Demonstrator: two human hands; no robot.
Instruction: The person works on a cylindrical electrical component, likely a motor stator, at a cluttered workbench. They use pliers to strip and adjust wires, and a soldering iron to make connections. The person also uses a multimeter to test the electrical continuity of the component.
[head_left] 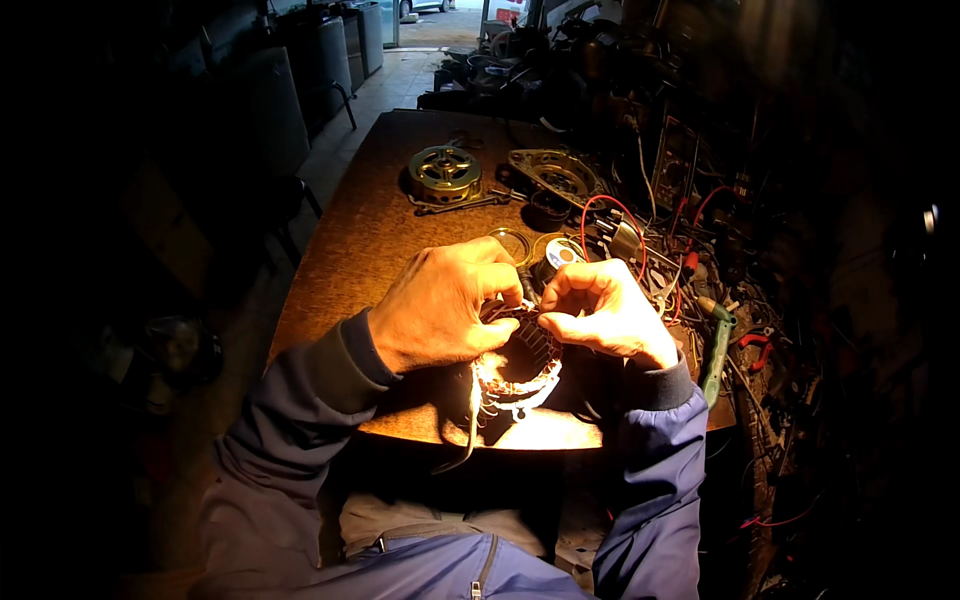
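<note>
A ring-shaped motor stator [548, 380] with copper windings around its rim rests near the table's front edge, under bright light. My left hand [440, 305] covers its upper left side, thumb and fingers drawn together. From the other side my right hand [605, 318] reaches in, thumb and forefinger pinched close to the left fingertips. Between the two sets of fingertips shows a small pale bit at the stator's far rim, too small to name. A pale lead [473, 415] hangs from the stator's left side over the table edge.
On the wooden table [340, 240], a round gold-coloured motor cover [445, 174] and a flanged one [560, 172] lie farther back. A spool [563, 254] stands beyond my hands. Tangled wires, a green-handled tool [717, 360] and a red-handled tool [757, 352] crowd the right side.
</note>
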